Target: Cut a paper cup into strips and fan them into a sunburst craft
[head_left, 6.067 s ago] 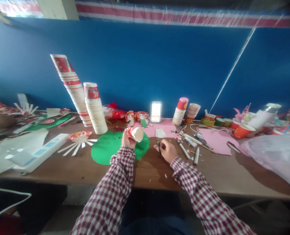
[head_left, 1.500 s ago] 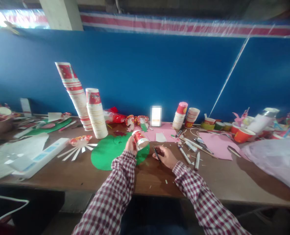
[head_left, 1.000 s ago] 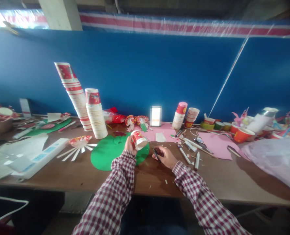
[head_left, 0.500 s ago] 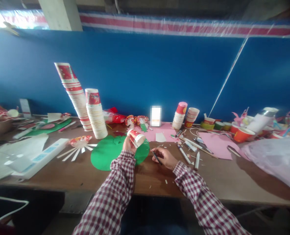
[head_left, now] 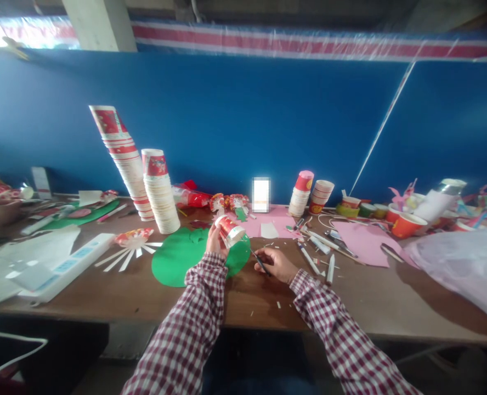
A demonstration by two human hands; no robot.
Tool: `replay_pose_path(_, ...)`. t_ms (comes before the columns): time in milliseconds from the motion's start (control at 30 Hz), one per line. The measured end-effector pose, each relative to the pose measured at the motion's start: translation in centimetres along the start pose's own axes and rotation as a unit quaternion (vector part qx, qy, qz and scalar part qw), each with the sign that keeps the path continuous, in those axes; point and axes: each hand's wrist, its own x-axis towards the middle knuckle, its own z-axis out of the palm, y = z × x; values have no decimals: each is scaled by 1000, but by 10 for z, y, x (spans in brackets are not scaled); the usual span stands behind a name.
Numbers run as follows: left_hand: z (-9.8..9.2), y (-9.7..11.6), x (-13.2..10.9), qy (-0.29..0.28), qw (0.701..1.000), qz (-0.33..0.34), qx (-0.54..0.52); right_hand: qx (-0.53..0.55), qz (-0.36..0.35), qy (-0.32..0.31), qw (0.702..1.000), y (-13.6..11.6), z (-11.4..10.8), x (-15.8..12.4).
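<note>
A blue wall point(head_left: 260, 109) fills the back of my view, and the brown table point(head_left: 350, 302) runs along below it. On that I have a round green sheet point(head_left: 169, 258), lying flat partly under the left forearm. Behind it a tall stack of cups point(head_left: 122, 164) seems to lean, and I suspect it was set back to leave the arms room. The left hand point(head_left: 214, 241) curls around one cup; the right hand point(head_left: 279, 265) is closed narrow, pinching a tool. That cup point(head_left: 231, 231) is held tilted above the green sheet's right part, its white end turned toward the right hand, presumably to keep it within easy reach. The dark tool point(head_left: 262, 265) slants with its tip near the cup; I can't tell whether they touch. Small white scraps point(head_left: 278, 305) lie closer to me.
</note>
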Motion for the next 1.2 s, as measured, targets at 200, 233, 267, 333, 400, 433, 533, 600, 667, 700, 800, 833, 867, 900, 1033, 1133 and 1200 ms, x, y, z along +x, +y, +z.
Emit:
replay_pose_path(200,1,-3,-2,-10,998,45,50,-14,-1,10,1000,-1,-1,0)
replay_pose_path(233,1,-3,-2,-8,998,39,52,-13,0,10,1000,0,-1,0)
replay_pose_path(267,1,-4,-2,-4,998,34,54,-13,1,10,1000,1,-1,1)
replay_pose_path(333,2,-5,-3,-3,998,28,59,-15,0,9,1000,3,-1,1)
replay_pose_path(400,4,-6,-4,-8,997,36,68,-17,-4,9,1000,5,-1,2)
replay_pose_path(433,4,-6,-5,-11,996,44,73,-18,-6,9,1000,6,-1,2)
replay_pose_path(533,6,-8,-5,-11,995,61,81,-11,-7,9,1000,6,0,2)
replay_pose_path(600,6,-8,-5,-13,995,61,84,-5,-4,7,1000,5,0,1)
replay_pose_path(667,5,-8,-4,-17,994,65,85,-3,2,7,1000,3,1,1)
replay_pose_path(700,5,-8,-4,-20,994,69,84,-2,4,7,1000,3,1,1)
replay_pose_path(800,5,-8,-3,-32,994,73,69,2,6,9,1000,3,0,1)
replay_pose_path(833,5,-8,-3,-33,995,70,63,2,6,9,1000,4,0,1)
replay_pose_path(867,5,-8,-3,-33,996,67,58,1,5,10,1000,4,0,1)
replay_pose_path(900,4,-8,-2,-32,996,63,56,-1,4,11,1000,4,0,2)
replay_pose_path(1033,2,-9,0,-29,996,53,65,-10,-1,12,1000,5,0,2)
replay_pose_path(1133,1,-10,2,-22,997,43,63,-6,-1,16,1000,5,0,2)
replay_pose_path(1200,0,-10,2,-20,997,45,62,-3,0,17,1000,4,0,2)
